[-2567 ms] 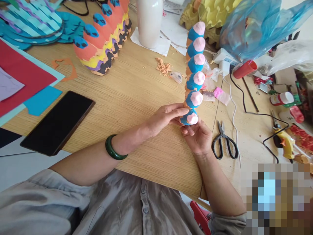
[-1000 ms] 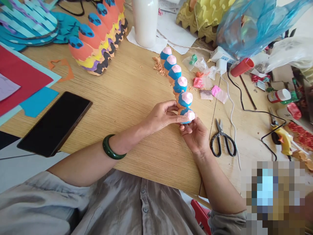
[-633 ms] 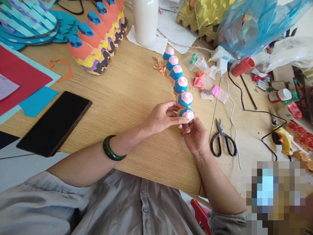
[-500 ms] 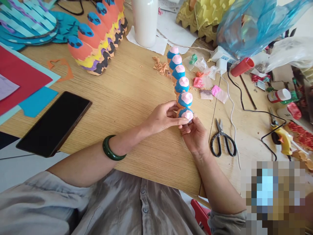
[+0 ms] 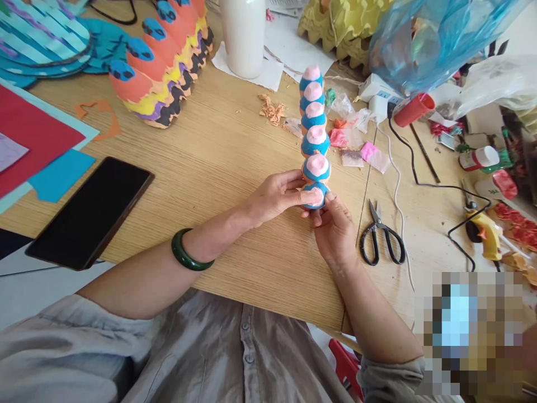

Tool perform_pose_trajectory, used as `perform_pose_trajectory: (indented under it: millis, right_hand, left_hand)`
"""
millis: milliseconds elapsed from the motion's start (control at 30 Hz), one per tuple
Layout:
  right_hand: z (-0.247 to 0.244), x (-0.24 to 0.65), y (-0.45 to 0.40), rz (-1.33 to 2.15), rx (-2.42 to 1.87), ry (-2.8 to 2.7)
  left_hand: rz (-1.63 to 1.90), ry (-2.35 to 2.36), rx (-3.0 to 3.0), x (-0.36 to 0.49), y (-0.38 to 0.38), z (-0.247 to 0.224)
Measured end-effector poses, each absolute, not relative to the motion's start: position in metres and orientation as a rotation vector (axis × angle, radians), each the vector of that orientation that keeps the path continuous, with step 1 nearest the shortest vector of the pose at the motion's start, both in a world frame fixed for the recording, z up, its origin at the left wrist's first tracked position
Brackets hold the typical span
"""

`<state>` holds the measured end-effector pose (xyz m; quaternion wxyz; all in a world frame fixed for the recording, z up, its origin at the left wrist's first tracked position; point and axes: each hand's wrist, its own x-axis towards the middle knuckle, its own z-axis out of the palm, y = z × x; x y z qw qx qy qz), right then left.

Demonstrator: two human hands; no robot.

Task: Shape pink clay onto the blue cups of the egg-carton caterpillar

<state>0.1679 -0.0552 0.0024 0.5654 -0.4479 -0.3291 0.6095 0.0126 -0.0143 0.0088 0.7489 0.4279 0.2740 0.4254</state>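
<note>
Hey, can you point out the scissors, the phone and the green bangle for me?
Scissors [image 5: 371, 244]: head view, on the black left-hand handle loop.
Phone [image 5: 90, 212]: head view, on the middle of the dark screen.
Green bangle [image 5: 183, 256]: head view, on its band, lower left part.

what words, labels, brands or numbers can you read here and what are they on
No text is clear enough to quote.
Small white-capped bottle: label too small to read.
White container with a red end: dark marks, unreadable.
Papers at the top edge: faint print, too small.
Painted strip: no lettering visible.
</note>
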Motion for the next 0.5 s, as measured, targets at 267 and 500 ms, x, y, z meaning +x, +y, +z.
perform_pose_trajectory:
  millis: [267, 500]
  right_hand:
    - [-0.0012, 0.1687, -0.0536, 1.449, -1.071, -0.796]
    - [-0.0035, 0.1714, -0.0513, 1.524, -1.078, -0.679]
  left_hand:
    - [0.924, 0.629, 0.922, 0.0114, -0.0116, 0.0027]
    - [0.955, 0.713, 0.954, 0.0145, -0.0131, -0.0011]
